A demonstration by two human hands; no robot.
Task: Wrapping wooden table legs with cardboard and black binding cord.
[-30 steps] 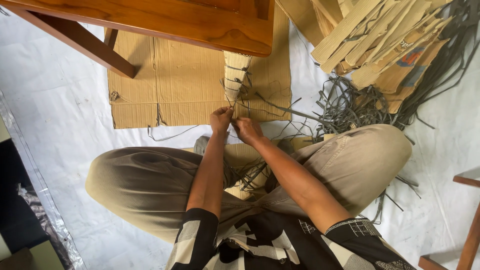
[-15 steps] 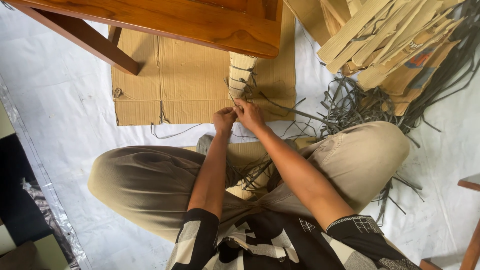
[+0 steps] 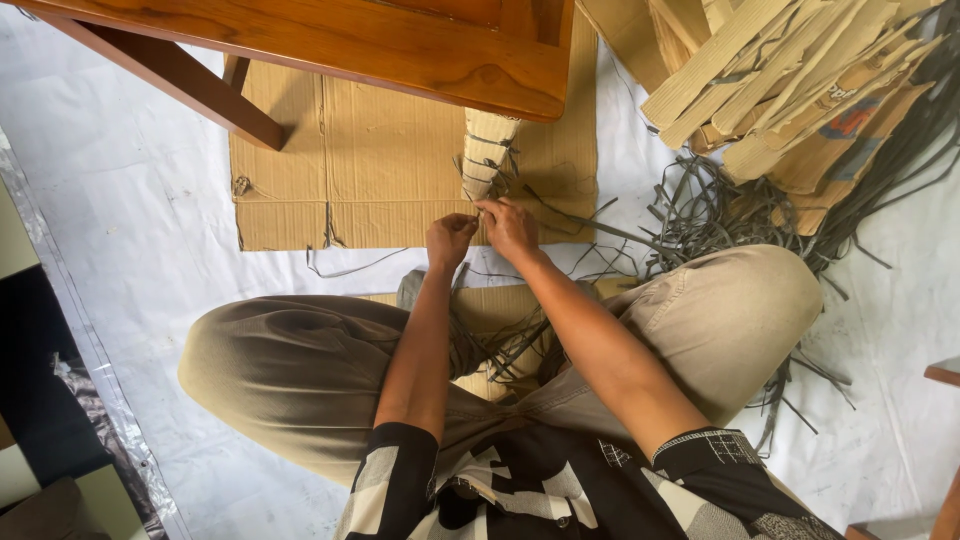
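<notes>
Sitting cross-legged on the white floor sheet, we work with both hands close together just below the wrapped leg of the wooden furniture piece. Our left hand and right hand almost touch, and the fingers of each are pinched on a thin dark strand at the bottom end of the woven wrapping. The strand is small, so we cannot tell just how it runs between the fingertips, but both hands are clenched on it, not released. We judge that the hands sit this close because the strand has to be kept tight against the leg while it is worked.

The leg stands on a flattened cardboard sheet, which lies on the floor sheet beneath the furniture piece, probably to shield the wood and the weave from the floor. More dark strips lie in a loose tangle to our right, near the right knee, within easy reach of the right hand. Some of them trail between our legs. Beyond them, at the far right corner of the floor sheet, a pile of cut cardboard strips is stacked, well apart from the hands.
</notes>
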